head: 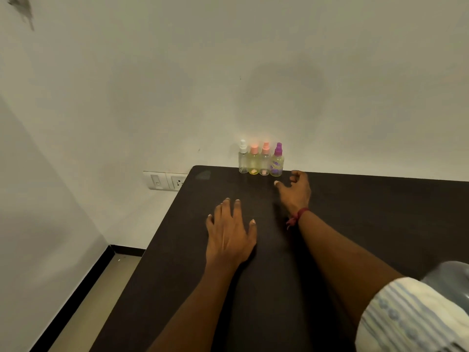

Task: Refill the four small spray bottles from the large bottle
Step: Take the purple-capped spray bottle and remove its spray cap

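Several small spray bottles stand in a row against the wall at the far edge of the dark table (380,212): a white-capped bottle (243,157), two pink-capped bottles (253,160) (265,160) and a purple-capped bottle (277,161). My right hand (295,190) hovers just right of and in front of the purple-capped bottle, fingers loosely curled, holding nothing. My left hand (229,232) lies flat on the table with straight fingers. A grey translucent rounded object (449,280), perhaps the large bottle, shows at the right edge behind my sleeve.
A white wall rises right behind the bottles. A switch and socket plate (166,180) sits on the wall left of the table's corner. The table's left edge drops to a tiled floor (101,301) with a black skirting.
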